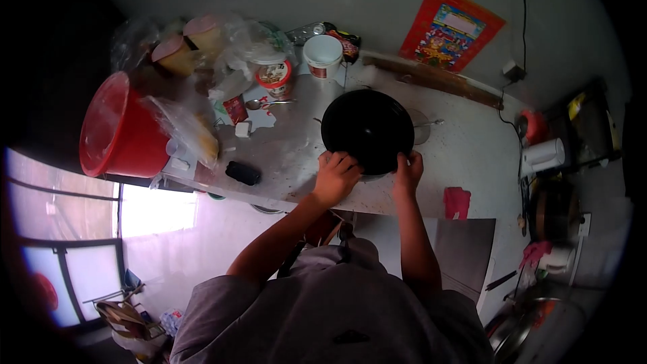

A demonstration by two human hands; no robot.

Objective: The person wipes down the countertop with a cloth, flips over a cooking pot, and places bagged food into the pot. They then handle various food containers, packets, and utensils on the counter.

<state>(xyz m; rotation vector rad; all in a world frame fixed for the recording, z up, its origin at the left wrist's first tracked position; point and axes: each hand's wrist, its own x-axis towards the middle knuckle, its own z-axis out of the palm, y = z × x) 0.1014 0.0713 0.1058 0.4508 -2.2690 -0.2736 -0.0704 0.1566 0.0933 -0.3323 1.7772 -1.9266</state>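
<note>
A round black bowl or pan (pixel 367 128) is held at the front edge of the counter, its dark inside facing up. My left hand (pixel 337 176) grips its near left rim, with the fingers curled over the edge. At the near right rim, my right hand (pixel 408 170) is closed on the same vessel. Part of a clear round lid or dish (pixel 422 127) shows beyond the right side, the rest hidden behind the black vessel. What lies directly under the vessel is mostly hidden.
On the counter (pixel 290 141) are a black object (pixel 243 173), a white tub (pixel 323 56), a red-rimmed tub (pixel 274 79), a spoon (pixel 256 104) and plastic bags (pixel 185 128). A red bucket (pixel 111 128) stands left, a pink cloth (pixel 457 202) lies right, near a white kettle (pixel 543 157).
</note>
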